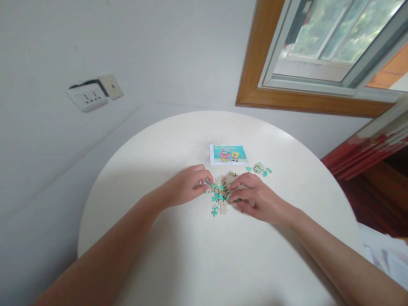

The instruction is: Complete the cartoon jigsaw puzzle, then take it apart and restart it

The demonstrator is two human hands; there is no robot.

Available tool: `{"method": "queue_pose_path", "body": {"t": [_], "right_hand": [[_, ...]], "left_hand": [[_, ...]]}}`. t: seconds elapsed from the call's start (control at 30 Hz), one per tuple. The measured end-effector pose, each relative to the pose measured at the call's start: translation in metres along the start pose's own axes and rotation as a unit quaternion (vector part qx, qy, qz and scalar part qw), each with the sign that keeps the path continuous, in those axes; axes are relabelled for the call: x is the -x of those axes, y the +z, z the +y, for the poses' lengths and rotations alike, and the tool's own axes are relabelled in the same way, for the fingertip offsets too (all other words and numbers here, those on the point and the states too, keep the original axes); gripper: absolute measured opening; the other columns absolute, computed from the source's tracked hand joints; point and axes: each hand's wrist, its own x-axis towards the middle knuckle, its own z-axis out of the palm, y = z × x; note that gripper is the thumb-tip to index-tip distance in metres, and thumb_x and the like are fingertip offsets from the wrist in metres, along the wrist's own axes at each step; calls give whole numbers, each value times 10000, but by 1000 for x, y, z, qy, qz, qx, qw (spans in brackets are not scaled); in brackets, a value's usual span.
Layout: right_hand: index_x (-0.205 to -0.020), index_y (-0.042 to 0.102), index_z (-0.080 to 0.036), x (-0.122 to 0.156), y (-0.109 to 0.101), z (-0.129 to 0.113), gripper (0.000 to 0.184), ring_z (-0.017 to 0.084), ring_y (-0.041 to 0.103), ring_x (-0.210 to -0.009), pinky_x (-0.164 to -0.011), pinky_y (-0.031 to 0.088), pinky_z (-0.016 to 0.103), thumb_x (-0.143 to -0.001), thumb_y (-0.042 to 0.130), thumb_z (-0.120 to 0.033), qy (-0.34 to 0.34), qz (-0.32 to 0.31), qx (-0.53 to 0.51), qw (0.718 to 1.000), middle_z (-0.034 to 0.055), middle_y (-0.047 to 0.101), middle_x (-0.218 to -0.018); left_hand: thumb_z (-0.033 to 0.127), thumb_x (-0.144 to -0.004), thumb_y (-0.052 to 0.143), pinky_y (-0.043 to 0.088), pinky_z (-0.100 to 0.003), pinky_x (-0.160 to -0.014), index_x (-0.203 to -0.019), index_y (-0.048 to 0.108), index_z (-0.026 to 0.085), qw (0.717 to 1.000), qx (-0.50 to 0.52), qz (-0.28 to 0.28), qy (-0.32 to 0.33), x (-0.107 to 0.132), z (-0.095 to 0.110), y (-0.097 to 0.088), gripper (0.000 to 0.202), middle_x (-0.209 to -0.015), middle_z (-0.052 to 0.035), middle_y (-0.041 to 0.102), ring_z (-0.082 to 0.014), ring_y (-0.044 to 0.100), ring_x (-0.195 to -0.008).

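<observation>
2 bare forearms reach up from the bottom edge over a round white table (191, 263). The left hand (186, 185) is curled up, fingertips bunched at the left edge of the pile of jigsaw pieces (221, 194). Might be pinching a piece, but it's too small to tell. The right hand (255, 197) is loosely open, fingers bent down with the tips resting on the pile's right side, nothing clearly gripped. So the pile sits right between both hands, about mid-table, a mix of teal and beige bits. A smaller cluster of teal pieces (259, 169) lies just beyond the right hand, apart from the main heap. Behind that is the puzzle box (228, 154) with a cartoon picture, lying flat. Further off, a wall socket (87, 97) on the left and a wood-framed window (255, 55) on the right.
</observation>
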Motion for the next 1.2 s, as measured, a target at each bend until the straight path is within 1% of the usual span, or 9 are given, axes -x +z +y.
{"method": "queue_pose_path", "body": {"t": [0.17,0.37,0.47,0.57,0.7,0.87,1.0,1.1,1.2], "right_hand": [[-939,703,-251,1,2,1,167,219,533,-1014,-906,401,418,-841,582,-192,10,4,25,1000,63,628,-1050],[-1079,674,-259,0,13,-1,236,227,523,-1027,-893,409,426,-874,559,-247,11,12,28,999,77,614,-1071],[-1014,694,-253,-1,15,-6,195,224,523,-1042,-908,404,419,-884,550,-262,0,-2,19,1000,77,612,-1071],[-992,699,-252,-1,14,-7,187,224,523,-1051,-922,398,420,-884,546,-260,3,1,22,1000,76,612,-1072],[-1129,655,-270,-1,14,-4,271,226,518,-1058,-925,404,430,-886,537,-250,28,11,49,998,73,604,-1102],[-1236,597,-281,-3,21,-4,337,234,457,-1178,-1000,372,443,-918,488,-256,28,-10,71,997,81,546,-1240],[-1259,581,-274,-6,26,-5,346,256,365,-1289,-1051,326,463,-934,460,-266,35,-8,87,996,83,509,-1321],[-1268,569,-245,-8,28,-5,349,238,414,-1251,-1046,335,449,-946,439,-265,48,1,79,996,86,561,-1266],[-1245,580,-231,-10,29,-3,335,224,464,-1197,-1024,353,438,-943,437,-241,52,10,59,997,78,594,-1226]], "left_hand": [[108,-810,468,410,-224,-670,-892,621,191,1000,-2,-7,1,2,2,-2,193,-852,-17,521,-124,518,-712],[58,-763,448,401,-219,-663,-879,629,191,1000,-11,-7,-2,4,1,-6,252,-844,-8,515,-114,506,-686],[58,-760,447,401,-221,-660,-881,637,187,1000,-16,-3,-13,6,-1,-9,260,-836,-10,512,-116,508,-684],[79,-770,458,407,-228,-680,-889,641,189,1000,-21,-6,-15,7,-4,-11,244,-834,-14,519,-127,517,-712],[184,-791,544,410,-229,-703,-937,627,197,999,-9,-26,-17,8,-6,-9,168,-865,-13,541,-143,539,-785],[315,-807,595,405,-230,-708,-984,600,205,999,5,-49,-21,7,-6,-3,209,-878,-2,543,-139,537,-779],[315,-829,572,399,-229,-701,-963,596,191,998,3,-53,-25,5,-4,0,184,-869,-3,542,-135,538,-763],[326,-883,494,403,-234,-698,-957,609,181,998,3,-46,-31,3,-4,-1,199,-854,-11,537,-132,538,-740],[314,-923,416,407,-248,-715,-885,626,165,999,-17,-27,-33,1,-7,-2,260,-830,-25,535,-142,537,-744]]}}
